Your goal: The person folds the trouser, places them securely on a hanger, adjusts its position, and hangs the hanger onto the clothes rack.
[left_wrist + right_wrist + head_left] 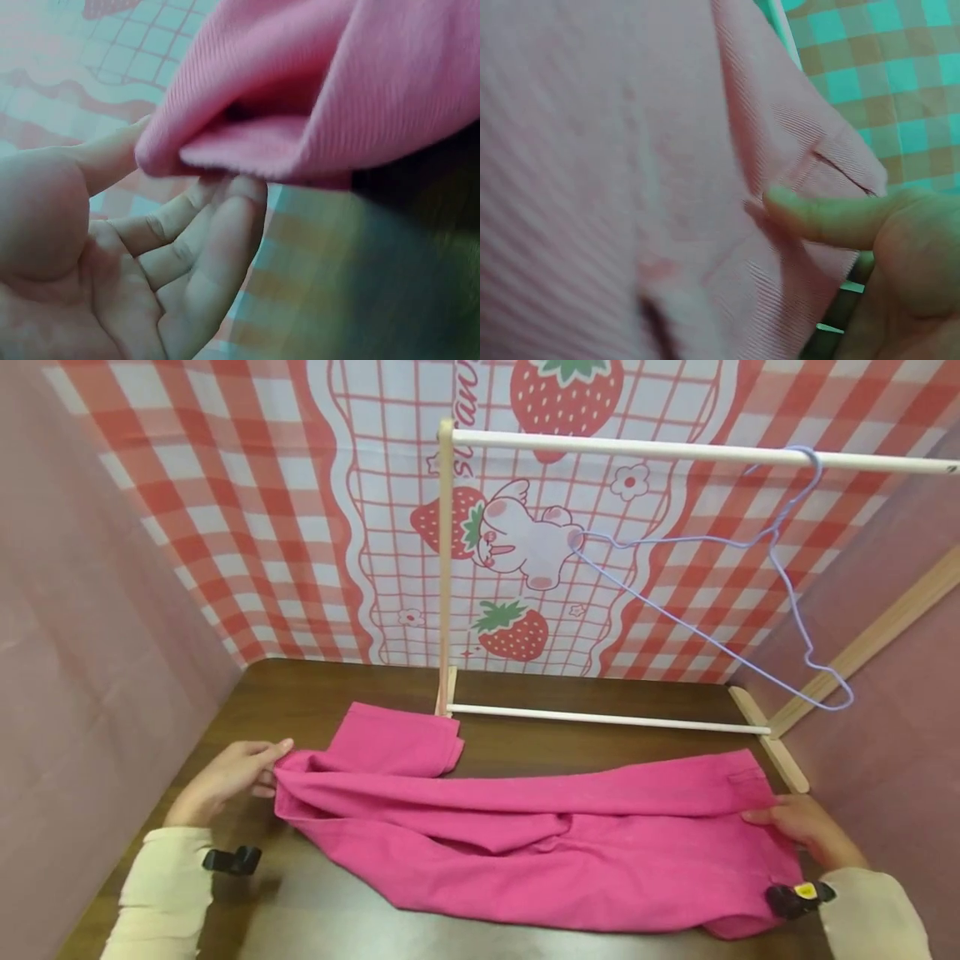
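A pair of pink trousers [525, 835] lies stretched sideways across the table, its cloth loosely wrinkled in the middle. At the left end, the cloth doubles back into a flat folded section [397, 741] behind it. My left hand [228, 777] pinches the fold at that end between thumb and fingers; the left wrist view shows the ribbed cloth [390, 82] looped open beside the fingertips. My right hand [806, 828] grips the opposite end near a stitched edge, thumb on top [817, 217] and the other fingers mostly hidden under the cloth.
Behind the trousers stands a wooden rack with a white top rail [637, 447] and a low crossbar [600, 717]. A lavender wire hanger [776, 531] hangs from its right part. A checked strawberry cloth [285, 527] covers the back, with pink curtains [97, 610] at the sides.
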Available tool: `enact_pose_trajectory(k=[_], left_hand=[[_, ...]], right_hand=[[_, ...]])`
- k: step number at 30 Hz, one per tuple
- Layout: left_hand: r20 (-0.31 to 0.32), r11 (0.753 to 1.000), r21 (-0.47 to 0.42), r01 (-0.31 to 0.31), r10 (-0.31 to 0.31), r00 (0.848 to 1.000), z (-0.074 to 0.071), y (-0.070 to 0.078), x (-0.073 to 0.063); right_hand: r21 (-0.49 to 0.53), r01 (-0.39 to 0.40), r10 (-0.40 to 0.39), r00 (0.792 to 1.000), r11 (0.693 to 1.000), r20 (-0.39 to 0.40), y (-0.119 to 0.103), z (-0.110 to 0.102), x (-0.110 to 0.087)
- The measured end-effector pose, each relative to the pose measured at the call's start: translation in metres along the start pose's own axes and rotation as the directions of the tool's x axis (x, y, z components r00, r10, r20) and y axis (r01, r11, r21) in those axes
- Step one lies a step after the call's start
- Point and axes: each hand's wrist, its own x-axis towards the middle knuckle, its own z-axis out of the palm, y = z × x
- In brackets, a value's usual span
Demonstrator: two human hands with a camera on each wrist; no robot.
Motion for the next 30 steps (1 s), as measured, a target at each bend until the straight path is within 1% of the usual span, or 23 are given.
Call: enact_pose_trajectory(k=[2, 5, 6, 8, 10, 11, 13, 14, 15, 17, 18, 19, 21, 22, 23, 24, 26, 27, 28, 30], left_hand=[[0.011, 1.000, -0.016, -0.003, 0.004, 1.000, -0.006, -0.003, 0.005], [0.036, 0.999, -0.013, -0.038, 0.038, 0.999, -0.013, -0.010, 0.013], [0.040, 0.999, 0.001, -0.051, 0.051, 0.998, -0.015, -0.012, 0.016], [0.054, 0.994, 0.050, -0.101, 0.098, 0.994, -0.017, -0.016, 0.021], [0.068, 0.977, 0.139, -0.160, 0.152, 0.986, -0.017, -0.019, 0.026], [0.079, 0.964, 0.177, -0.198, 0.186, 0.979, -0.016, -0.019, 0.029], [0.113, 0.929, 0.238, -0.283, 0.263, 0.958, -0.012, -0.020, 0.034], [0.128, 0.915, 0.251, -0.317, 0.293, 0.948, -0.010, -0.020, 0.036], [0.136, 0.905, 0.255, -0.339, 0.314, 0.940, -0.007, -0.020, 0.038], [0.137, 0.902, 0.235, -0.361, 0.337, 0.931, -0.003, -0.020, 0.040], [0.135, 0.909, 0.213, -0.357, 0.334, 0.933, -0.001, -0.021, 0.040], [0.129, 0.919, 0.193, -0.343, 0.323, 0.938, 0.000, -0.021, 0.040], [0.119, 0.923, 0.176, -0.343, 0.326, 0.938, 0.003, -0.022, 0.040], [0.114, 0.921, 0.177, -0.348, 0.332, 0.936, 0.004, -0.023, 0.039], [0.113, 0.915, 0.180, -0.362, 0.347, 0.931, 0.005, -0.024, 0.039], [0.113, 0.914, 0.173, -0.368, 0.353, 0.929, 0.005, -0.025, 0.039], [0.117, 0.888, 0.187, -0.421, 0.405, 0.907, 0.006, -0.028, 0.038], [0.114, 0.882, 0.181, -0.435, 0.420, 0.900, 0.006, -0.029, 0.038], [0.113, 0.878, 0.177, -0.444, 0.430, 0.896, 0.006, -0.029, 0.038], [0.105, 0.885, 0.155, -0.440, 0.428, 0.898, 0.005, -0.030, 0.036]], right_hand=[[0.038, 0.008, -0.009, 1.000, 0.999, 0.029, 0.000, -0.002, 0.000], [0.058, -0.015, 0.011, 0.998, 0.998, 0.065, -0.002, -0.007, 0.004], [0.048, -0.014, 0.011, 0.998, 0.999, 0.066, -0.003, -0.010, 0.006], [0.000, -0.022, 0.022, 0.998, 1.000, 0.054, -0.006, -0.016, 0.009], [-0.021, -0.022, 0.023, 0.999, 1.000, 0.046, -0.008, -0.019, 0.011], [-0.034, -0.018, 0.020, 0.999, 0.999, 0.043, -0.009, -0.020, 0.011], [-0.030, -0.012, 0.013, 0.999, 0.999, 0.033, -0.009, -0.020, 0.013], [-0.020, -0.013, 0.014, 0.999, 1.000, 0.033, -0.009, -0.020, 0.013], [-0.012, -0.015, 0.015, 1.000, 1.000, 0.025, -0.009, -0.019, 0.014], [-0.002, -0.015, 0.015, 1.000, 1.000, 0.025, -0.012, -0.017, 0.017], [0.001, -0.010, 0.010, 1.000, 1.000, 0.019, -0.014, -0.016, 0.018], [-0.001, -0.011, 0.011, 1.000, 1.000, 0.016, -0.015, -0.015, 0.020], [-0.013, 0.004, -0.004, 1.000, 1.000, -0.008, -0.016, -0.012, 0.023], [-0.014, 0.007, -0.007, 1.000, 1.000, -0.011, -0.017, -0.011, 0.023], [-0.020, 0.015, -0.016, 1.000, 1.000, -0.027, -0.017, -0.010, 0.024], [-0.018, 0.021, -0.022, 0.999, 1.000, -0.040, -0.017, -0.009, 0.025], [-0.013, 0.027, -0.028, 0.998, 1.000, -0.060, -0.017, -0.008, 0.026], [-0.010, 0.023, -0.024, 0.998, 1.000, -0.060, -0.017, -0.009, 0.026], [-0.002, 0.017, -0.017, 0.998, 1.000, -0.058, -0.017, -0.009, 0.026], [-0.006, 0.006, -0.006, 0.998, 1.000, -0.058, -0.016, -0.010, 0.026]])
